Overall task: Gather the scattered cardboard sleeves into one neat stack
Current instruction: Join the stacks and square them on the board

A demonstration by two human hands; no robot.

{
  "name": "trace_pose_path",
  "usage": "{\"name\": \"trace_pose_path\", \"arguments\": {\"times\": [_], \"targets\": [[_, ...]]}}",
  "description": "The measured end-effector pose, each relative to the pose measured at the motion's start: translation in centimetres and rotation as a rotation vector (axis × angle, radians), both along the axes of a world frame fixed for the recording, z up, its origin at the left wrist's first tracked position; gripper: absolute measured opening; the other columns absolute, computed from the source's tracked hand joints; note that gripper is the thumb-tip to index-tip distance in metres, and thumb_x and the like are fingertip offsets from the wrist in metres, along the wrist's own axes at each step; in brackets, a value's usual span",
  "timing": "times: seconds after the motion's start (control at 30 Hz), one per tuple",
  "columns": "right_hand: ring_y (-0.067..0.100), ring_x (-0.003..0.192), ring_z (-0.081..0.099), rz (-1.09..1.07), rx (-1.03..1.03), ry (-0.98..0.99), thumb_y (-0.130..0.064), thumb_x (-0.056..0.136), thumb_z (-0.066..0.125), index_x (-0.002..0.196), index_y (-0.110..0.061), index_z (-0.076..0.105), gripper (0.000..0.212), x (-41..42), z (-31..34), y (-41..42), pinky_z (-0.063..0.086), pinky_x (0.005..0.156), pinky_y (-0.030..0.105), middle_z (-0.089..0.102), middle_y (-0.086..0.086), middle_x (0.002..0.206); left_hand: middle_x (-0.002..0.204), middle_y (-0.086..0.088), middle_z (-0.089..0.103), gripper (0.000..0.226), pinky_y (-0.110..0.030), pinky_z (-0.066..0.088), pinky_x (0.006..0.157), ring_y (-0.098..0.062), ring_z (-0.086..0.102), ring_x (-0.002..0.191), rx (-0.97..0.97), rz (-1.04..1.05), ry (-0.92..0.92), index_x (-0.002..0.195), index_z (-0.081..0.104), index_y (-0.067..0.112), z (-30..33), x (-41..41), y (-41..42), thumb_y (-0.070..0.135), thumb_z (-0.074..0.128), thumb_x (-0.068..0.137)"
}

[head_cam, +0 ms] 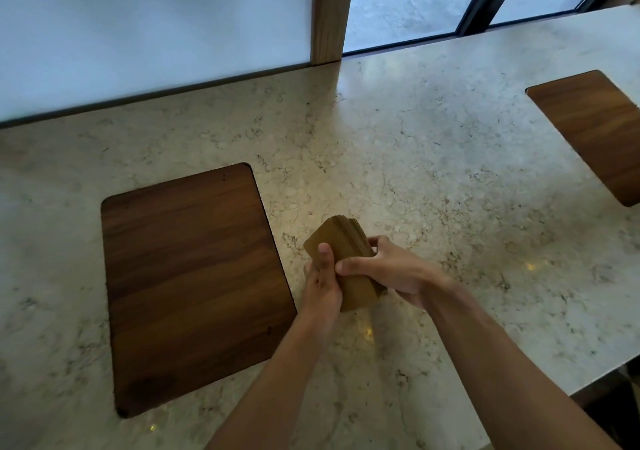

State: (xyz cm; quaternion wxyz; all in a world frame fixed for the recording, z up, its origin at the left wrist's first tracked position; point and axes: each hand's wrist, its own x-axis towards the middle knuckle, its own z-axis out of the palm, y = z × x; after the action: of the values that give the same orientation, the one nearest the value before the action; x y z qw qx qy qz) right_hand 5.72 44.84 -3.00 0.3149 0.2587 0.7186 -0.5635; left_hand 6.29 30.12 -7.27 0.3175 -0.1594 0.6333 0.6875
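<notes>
Both hands, L (320, 285) & R (391, 271), clamped round stack of flat brown cardboard sleeves (341, 249) over speckled stone counter (433, 172). Likely light, stiff-ish, slippy between layers; best squeezed at long edges.

The counter (415, 145) is of pale stone with fine grey veins, and its surface shines a little; its far edge meets a frosted panel on the left and a window frame on the right, with a wooden post (332, 13) standing on this edge between them; a dark wooden panel (187, 276) with rounded corners lies flat in the left part, closer to the near edge, and looks set into the stone; a second wooden panel (595, 127) of the same kind lies at the right edge, partly out of view; whether the stack of cardboard sleeves (346, 245) touches the stone, I cannot tell.
</notes>
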Motion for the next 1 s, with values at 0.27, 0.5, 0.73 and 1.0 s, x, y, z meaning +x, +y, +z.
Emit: {"name": "trace_pose_path", "arguments": {"times": [0.27,0.5,0.73,1.0], "targets": [[0.018,0.112,0.062,0.300,0.120,0.247,-0.037,0.058,0.091,0.148,-0.032,0.030,0.109,-0.4,1.9,-5.2,0.062,0.087,0.040,0.056,-0.001,0.125,0.122,0.004,0.081,0.102,-0.035,0.065,0.084,-0.018,0.075,0.116,0.253,0.236,-0.008,0.133,0.066,0.033,-1.4,2.7,-4.9,0.101,0.060,0.057],[0.025,0.122,0.042,0.727,0.548,0.652,-0.064,0.051,0.079,0.151,-0.030,0.018,0.122,-6.4,2.3,-17.3,0.042,0.107,0.045,0.042,0.003,0.133,0.148,-0.008,0.063,0.096,-0.047,0.049,0.110,-0.021,0.062,0.135,-0.004,0.559,0.312,0.154,0.049,0.022,-1.2,0.7,-17.1,0.082,0.061,0.080],[0.035,0.145,0.022,1.159,0.753,0.832,-0.067,0.057,0.076,0.157,-0.030,-0.007,0.135,-7.9,-3.4,-23.2,0.003,0.123,0.057,0.025,0.010,0.155,0.168,0.008,0.041,0.080,-0.054,0.035,0.124,-0.014,0.038,0.155,-0.243,0.478,0.601,0.162,0.032,0.039,-4.4,-0.1,-25.8,0.078,0.047,0.094],[0.009,0.151,0.010,0.859,0.404,0.812,-0.067,0.060,0.081,0.156,-0.045,-0.017,0.139,-6.1,-5.5,-19.2,0.031,0.116,0.037,-0.008,-0.018,0.165,0.136,0.004,0.067,0.066,-0.032,0.054,0.100,-0.021,0.064,0.128,-0.021,0.362,0.639,0.159,0.043,0.017,-5.0,-3.5,-24.6,0.047,0.045,0.100]]}}
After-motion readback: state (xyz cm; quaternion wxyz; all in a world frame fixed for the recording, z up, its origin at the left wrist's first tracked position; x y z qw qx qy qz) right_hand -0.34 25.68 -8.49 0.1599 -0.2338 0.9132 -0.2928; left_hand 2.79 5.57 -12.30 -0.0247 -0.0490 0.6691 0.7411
